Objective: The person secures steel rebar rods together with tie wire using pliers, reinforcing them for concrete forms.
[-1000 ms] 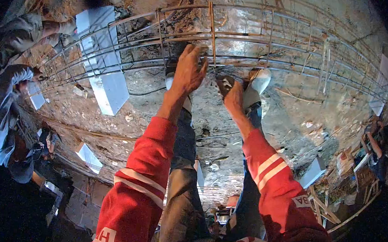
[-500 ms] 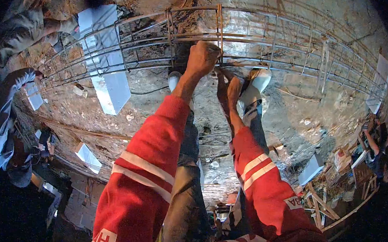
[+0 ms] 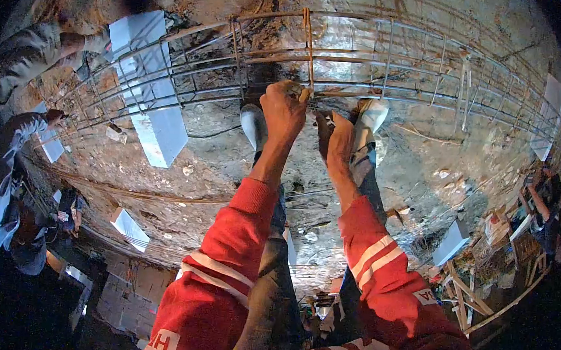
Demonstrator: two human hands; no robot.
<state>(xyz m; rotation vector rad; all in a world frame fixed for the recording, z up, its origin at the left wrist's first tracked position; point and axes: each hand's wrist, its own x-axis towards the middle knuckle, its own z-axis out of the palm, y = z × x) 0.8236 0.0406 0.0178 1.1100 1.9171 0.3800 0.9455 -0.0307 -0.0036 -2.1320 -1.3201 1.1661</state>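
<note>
A long rebar cage [image 3: 347, 60] of thin steel bars and square stirrups spans the upper part of the view. My left hand [image 3: 285, 110] is closed just below the lower bars, its fingertips next to a rusty stirrup [image 3: 308, 43]. Whatever those fingers grip, if anything, is too small to name. Lower and to the right, apart from the cage, my right hand [image 3: 339, 139] has its fingers curled together in a pinch. Its contents cannot be made out. Red sleeves cover both forearms.
White blocks [image 3: 158, 137] stand under the left part of the cage, with another [image 3: 546, 115] at its right end. At left, a co-worker's arm [image 3: 75, 43] reaches toward a block. Timber scraps [image 3: 473, 299] lie at lower right. My shoes [image 3: 253, 124] stand on rough dirt.
Both hands have moved down, toward me. My left hand, earlier up among the bars, is now just below them. My right hand has turned and drawn away from the cage.
</note>
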